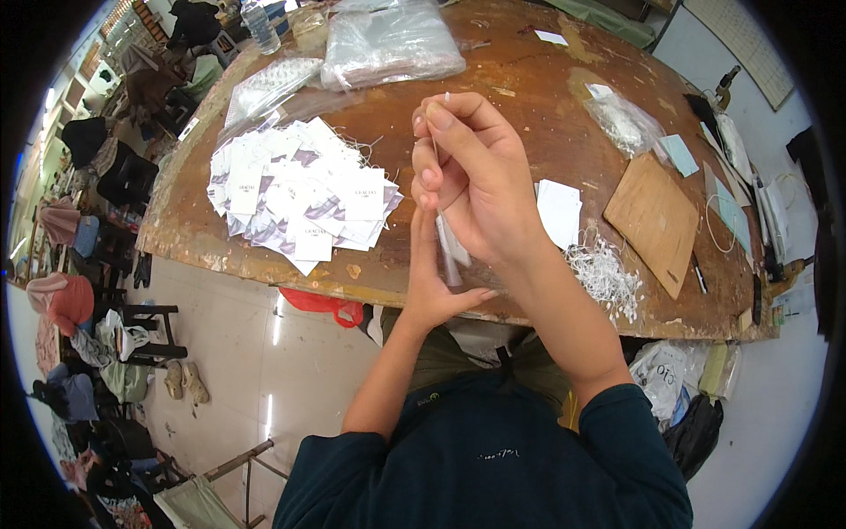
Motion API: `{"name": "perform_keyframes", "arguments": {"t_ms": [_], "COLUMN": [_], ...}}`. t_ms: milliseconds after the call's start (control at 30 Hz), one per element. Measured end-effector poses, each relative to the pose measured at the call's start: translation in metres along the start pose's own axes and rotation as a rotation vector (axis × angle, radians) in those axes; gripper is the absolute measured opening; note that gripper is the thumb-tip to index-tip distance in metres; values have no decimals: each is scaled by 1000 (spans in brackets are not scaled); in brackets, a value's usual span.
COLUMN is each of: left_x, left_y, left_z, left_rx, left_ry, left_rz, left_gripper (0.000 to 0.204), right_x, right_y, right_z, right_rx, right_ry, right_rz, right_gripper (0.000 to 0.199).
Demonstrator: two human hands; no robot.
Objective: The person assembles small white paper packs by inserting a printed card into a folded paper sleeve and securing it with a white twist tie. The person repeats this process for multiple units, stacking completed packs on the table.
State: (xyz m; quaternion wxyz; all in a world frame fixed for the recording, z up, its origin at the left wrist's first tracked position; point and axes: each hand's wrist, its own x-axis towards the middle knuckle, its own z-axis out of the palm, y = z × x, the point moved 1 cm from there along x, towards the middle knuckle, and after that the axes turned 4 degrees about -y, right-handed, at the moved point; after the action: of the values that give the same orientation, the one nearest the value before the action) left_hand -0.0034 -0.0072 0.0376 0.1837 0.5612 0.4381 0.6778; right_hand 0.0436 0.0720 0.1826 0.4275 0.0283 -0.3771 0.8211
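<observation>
My right hand [485, 172] is raised over the table's near edge. Its thumb and index finger pinch a thin white tag string [447, 96], whose tip pokes out above them. Just below and to its left is my left hand [429, 286], with fingers stretched upward and thumb spread to the right; its fingertips are partly hidden behind the right hand. Between the two hands hangs a narrow white and purplish tag [449, 247], seen nearly edge-on. I cannot tell whether the left hand touches it. Left of the hands lies a heap of strung white tags [300, 194].
Right of my hands are a stack of blank-looking white cards [559, 212], a tangle of white tag strings [608, 275] and a brown board [654, 220]. Farther back lie clear plastic bags [392, 44], a bottle [259, 25] and a bagged bundle [621, 123]. A pen [699, 273] lies far right.
</observation>
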Motion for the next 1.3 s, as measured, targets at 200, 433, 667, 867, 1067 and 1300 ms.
{"name": "perform_keyframes", "arguments": {"t_ms": [200,433,667,867,1067,1300], "left_x": [-16,-13,-4,6,16,27], "left_y": [-9,-15,-9,-8,-3,13], "left_z": [-2,-15,-14,-25,-33,-45], "left_rx": [-567,-896,-1202,-617,-620,-603], "left_ry": [-3,126,-116,-159,-162,-161], "left_rz": [-462,-644,-266,-469,-531,-574], "left_gripper": [62,55,85,75,38,21], "right_x": [4,3,8,0,0,-3], "right_y": [-8,-16,-16,-20,-19,-22], "right_z": [-1,-16,-18,-10,-17,-51], "right_rx": [-90,-193,-310,-335,-348,-545], "right_ry": [44,86,172,87,73,150], "right_rz": [-26,-50,-107,-106,-105,-4], "right_gripper": [8,9,8,8,9,10]}}
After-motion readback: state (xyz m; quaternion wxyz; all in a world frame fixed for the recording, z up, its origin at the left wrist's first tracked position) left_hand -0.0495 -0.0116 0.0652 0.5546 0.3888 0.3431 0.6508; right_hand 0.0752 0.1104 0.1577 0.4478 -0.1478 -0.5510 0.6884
